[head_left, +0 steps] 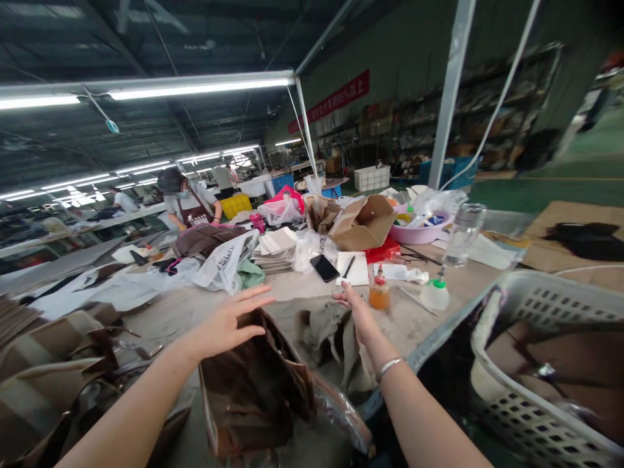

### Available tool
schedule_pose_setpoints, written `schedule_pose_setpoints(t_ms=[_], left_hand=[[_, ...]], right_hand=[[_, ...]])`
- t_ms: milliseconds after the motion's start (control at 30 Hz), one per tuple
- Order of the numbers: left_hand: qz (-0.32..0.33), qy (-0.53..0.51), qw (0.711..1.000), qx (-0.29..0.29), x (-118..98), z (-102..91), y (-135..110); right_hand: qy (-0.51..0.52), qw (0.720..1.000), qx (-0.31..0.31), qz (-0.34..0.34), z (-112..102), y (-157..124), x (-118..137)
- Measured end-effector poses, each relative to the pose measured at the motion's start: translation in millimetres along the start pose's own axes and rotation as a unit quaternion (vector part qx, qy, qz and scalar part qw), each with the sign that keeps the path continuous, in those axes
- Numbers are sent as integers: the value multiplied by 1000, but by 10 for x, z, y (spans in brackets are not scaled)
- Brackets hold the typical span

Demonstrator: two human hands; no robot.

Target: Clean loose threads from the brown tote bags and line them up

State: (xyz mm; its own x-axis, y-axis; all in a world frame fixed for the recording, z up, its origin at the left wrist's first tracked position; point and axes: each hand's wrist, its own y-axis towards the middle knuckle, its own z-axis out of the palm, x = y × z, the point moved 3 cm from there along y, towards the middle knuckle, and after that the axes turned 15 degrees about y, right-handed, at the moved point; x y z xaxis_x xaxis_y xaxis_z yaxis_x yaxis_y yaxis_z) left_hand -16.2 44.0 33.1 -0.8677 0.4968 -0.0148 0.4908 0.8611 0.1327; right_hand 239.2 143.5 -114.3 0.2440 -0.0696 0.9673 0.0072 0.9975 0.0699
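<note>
Near the table's front edge stands a dark brown bag [248, 396], its upper side gaping. My left hand [227, 325] is at the bag's top edge with fingers and thumb stretched apart; whether it touches the bag is unclear. My right hand [358, 312] hovers to the right, fingers extended and holding nothing I can see. Between the hands lies crumpled grey-brown material [322, 338]. Beside the bag, a strap in clear plastic [341, 409] runs along the table edge. Just past my right hand is a small bottle of orange liquid [379, 296].
A black phone [324, 268], a notepad [358, 273] with a pen, and a green-capped bottle [435, 298] lie ahead. A white basket [531, 403] holding brown pieces stands right. More brown bags [53, 370] sit left. A co-worker [190, 201] works across the table.
</note>
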Motion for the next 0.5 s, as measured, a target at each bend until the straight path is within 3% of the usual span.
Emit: schedule_pose_setpoints(t_ms=[133,200,267,333,400,500], left_hand=[[24,2,999,29,-66,56,-54],[18,-14,1000,5,-73,76,-46],[8,-37,999,-19,-70,75,-29],[5,-62,998,-26,-71,53,-14],[6,-86,996,-22,-76,19,-8],[6,-116,993,-16,-84,-21,-16]], right_hand=[[-155,976,-6,-156,12,-119,215],[-118,971,47,-203,66,-270,414],[-35,965,200,-165,183,-469,623],[-40,932,344,-106,318,-705,806],[-126,907,391,-92,424,-901,926],[-231,892,374,-104,546,-1055,978]])
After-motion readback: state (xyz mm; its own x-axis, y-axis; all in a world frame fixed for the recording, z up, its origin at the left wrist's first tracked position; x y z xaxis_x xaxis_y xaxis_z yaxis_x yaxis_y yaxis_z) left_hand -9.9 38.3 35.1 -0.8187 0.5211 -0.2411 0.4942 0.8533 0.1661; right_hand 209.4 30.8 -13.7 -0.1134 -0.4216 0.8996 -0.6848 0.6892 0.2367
